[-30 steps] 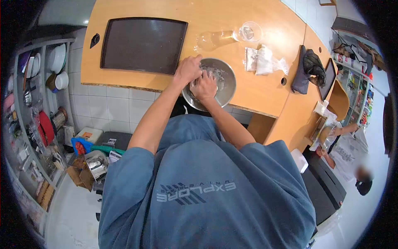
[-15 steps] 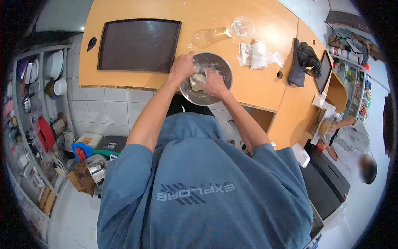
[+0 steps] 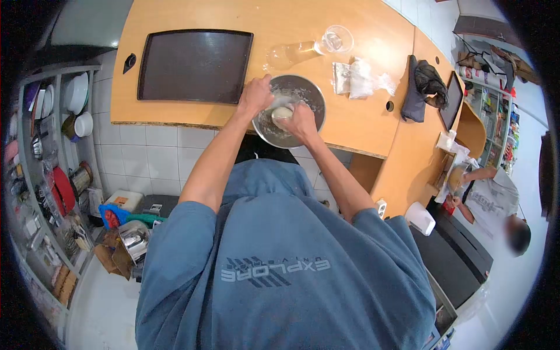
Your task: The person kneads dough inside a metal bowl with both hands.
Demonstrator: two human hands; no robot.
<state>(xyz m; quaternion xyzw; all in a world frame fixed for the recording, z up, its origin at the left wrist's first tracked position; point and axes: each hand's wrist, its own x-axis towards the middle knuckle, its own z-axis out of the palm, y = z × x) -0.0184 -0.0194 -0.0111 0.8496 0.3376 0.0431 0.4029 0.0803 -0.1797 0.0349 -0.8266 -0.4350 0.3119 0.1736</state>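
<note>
A steel mixing bowl (image 3: 315,93) sits at the near edge of the wooden table, its inner wall smeared with pale residue. My left hand (image 3: 256,95) is closed over the bowl's left rim. Inside the bowl, my right hand (image 3: 302,122) is wrapped around a smooth, pale lump of dough (image 3: 281,113). The palm and most of the fingers hide the dough's right side.
Left of the bowl lies a dark baking tray (image 3: 195,67). Behind it are a clear bottle (image 3: 290,55) on its side, a clear plastic cup (image 3: 337,39) and plastic bags of white powder (image 3: 360,79). Another person (image 3: 490,195) works at the far right.
My right hand has closed more around the dough and turned inside the bowl. The left hand stays on the rim.
</note>
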